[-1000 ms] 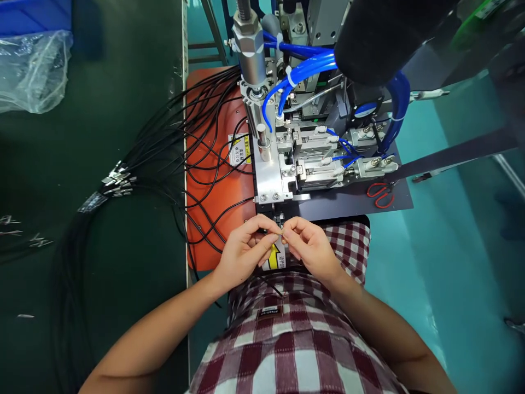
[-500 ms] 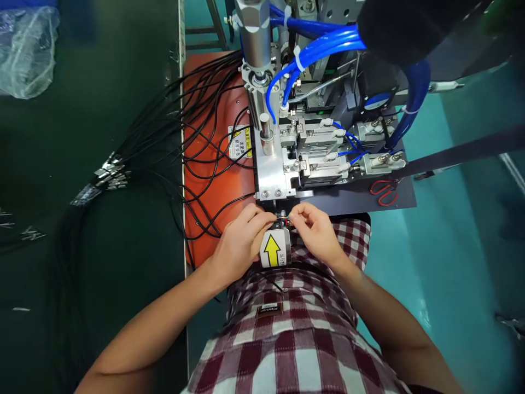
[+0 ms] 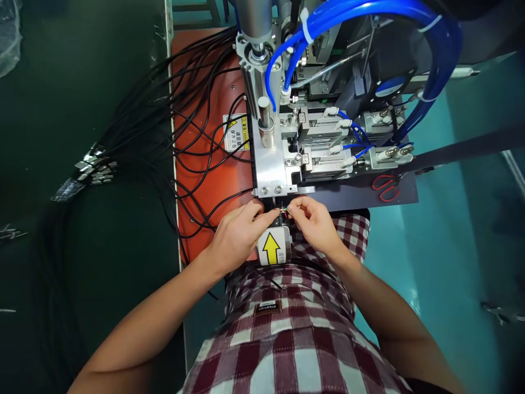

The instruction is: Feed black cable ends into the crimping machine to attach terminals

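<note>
My right hand (image 3: 315,220) pinches thin coloured wires (image 3: 285,211) between thumb and index finger at the front of the machine (image 3: 268,164). Opposite it, my left hand (image 3: 240,232) has a fingertip stretched to the wire ends, its other fingers curled by the machine's edge. Whatever those fingers may grip is too small to make out. Just below the wires, a plate with a yellow arrow label (image 3: 271,247) juts out towards my body.
Black cables (image 3: 205,126) cross the orange base plate (image 3: 232,183) at the left. Their bundled metal connectors (image 3: 96,164) lie on the dark green table (image 3: 102,241). Red-handled scissors (image 3: 385,189) rest at the right. Blue air hoses (image 3: 369,8) arch above.
The view has shifted slightly, so the bench and cables sit further left. My left fingertip has straightened and reaches further over the wires; my right hand keeps its pinch.
</note>
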A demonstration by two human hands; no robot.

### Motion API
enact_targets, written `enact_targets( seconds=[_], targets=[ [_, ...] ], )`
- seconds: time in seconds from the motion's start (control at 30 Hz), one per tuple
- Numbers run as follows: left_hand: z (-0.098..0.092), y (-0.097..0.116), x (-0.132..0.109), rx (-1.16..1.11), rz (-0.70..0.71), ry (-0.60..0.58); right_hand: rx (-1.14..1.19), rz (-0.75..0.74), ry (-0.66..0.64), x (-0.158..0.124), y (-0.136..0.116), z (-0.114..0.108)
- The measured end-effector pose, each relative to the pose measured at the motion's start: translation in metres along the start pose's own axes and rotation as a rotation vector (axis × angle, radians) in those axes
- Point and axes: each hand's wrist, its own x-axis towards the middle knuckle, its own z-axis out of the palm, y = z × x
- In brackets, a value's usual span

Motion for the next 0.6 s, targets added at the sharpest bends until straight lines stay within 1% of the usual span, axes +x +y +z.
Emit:
enact_targets(
  seconds=[0.33, 0.47, 0.6],
  targets=[
    [-0.0001, -0.0010, -0.0009, -0.026, 0.001, -0.012, 0.043, 0.034, -0.036, -0.0014, 0.0024, 0.0007],
    [-0.0007, -0.0015, -0.0005, -0.028, 0.008, 0.016, 0.062, 0.046, -0.040, -0.0021, -0.0012, 0.0004],
    [-0.0013, -0.0021, 0.0000, -0.034, 0.005, 0.038, 0.030, 0.037, -0.046, -0.0018, -0.0050, -0.0009]
  ],
)
